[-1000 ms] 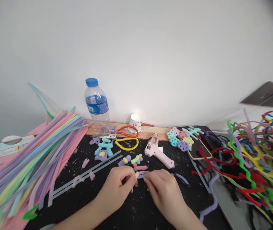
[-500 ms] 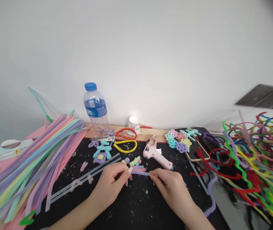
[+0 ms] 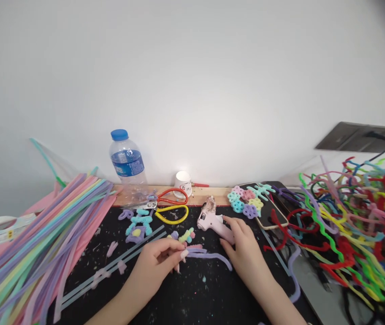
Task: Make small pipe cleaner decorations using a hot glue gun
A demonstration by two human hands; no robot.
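Note:
My left hand [image 3: 160,262] is closed, thumb and fingertips pinching a purple pipe cleaner [image 3: 209,256] whose free end curves off to the right. Beside it, pink and purple strands [image 3: 195,248] also stick out near the fingertips. Around the handle of a pale pink hot glue gun [image 3: 213,221] are the fingers of my right hand [image 3: 243,248], with the thumb on the near side. The gun lies on the black mat, its nozzle end stained brown. Just beyond my left fingertips rests a small pastel pipe-cleaner piece [image 3: 186,235].
Scissors [image 3: 170,205], a paper cup [image 3: 182,183] and a water bottle [image 3: 127,162] stand or lie at the back. Pastel pipe cleaners [image 3: 60,225] are heaped left, colourful ones [image 3: 358,225] right. A flower ring [image 3: 246,201] lies by a phone [image 3: 273,214]. Clear glue sticks [image 3: 111,266] lie left.
My right hand has let go of the purple pipe cleaner's end and moved right onto the glue gun handle. The freed end now droops in a curve. The view has shifted slightly.

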